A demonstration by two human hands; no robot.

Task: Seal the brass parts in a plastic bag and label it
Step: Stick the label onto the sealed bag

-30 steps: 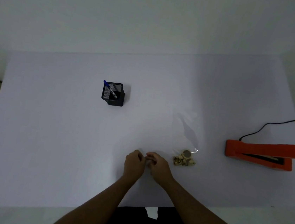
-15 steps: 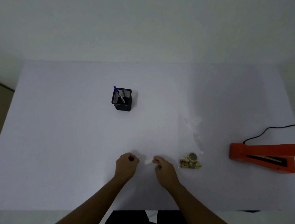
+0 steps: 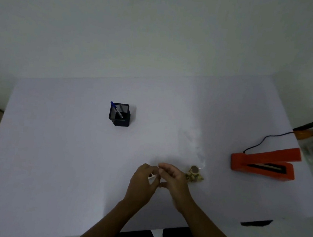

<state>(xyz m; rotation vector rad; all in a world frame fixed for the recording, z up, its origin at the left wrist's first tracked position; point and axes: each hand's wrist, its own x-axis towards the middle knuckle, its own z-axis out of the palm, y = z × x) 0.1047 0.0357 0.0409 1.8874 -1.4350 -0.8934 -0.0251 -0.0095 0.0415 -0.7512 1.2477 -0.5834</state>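
My left hand (image 3: 143, 179) and my right hand (image 3: 175, 179) meet just above the table near its front edge. A small white label (image 3: 151, 176) shows between their fingertips, and both hands pinch it with curled fingers; most of it is hidden. Just right of my right hand lie the brass parts (image 3: 194, 175), a small heap inside the lower end of a clear plastic bag (image 3: 193, 142). The bag lies flat and stretches away toward the back.
An orange heat sealer (image 3: 263, 163) with a black cord stands at the right. At the back left of centre, a black mesh pen holder (image 3: 119, 115) holds a blue pen (image 3: 116, 109). Clutter lies past the table's right edge.
My hands were together, drew apart with the label between them, and have now closed in again over it. The camera view shifted a little; the bag and parts stayed put.
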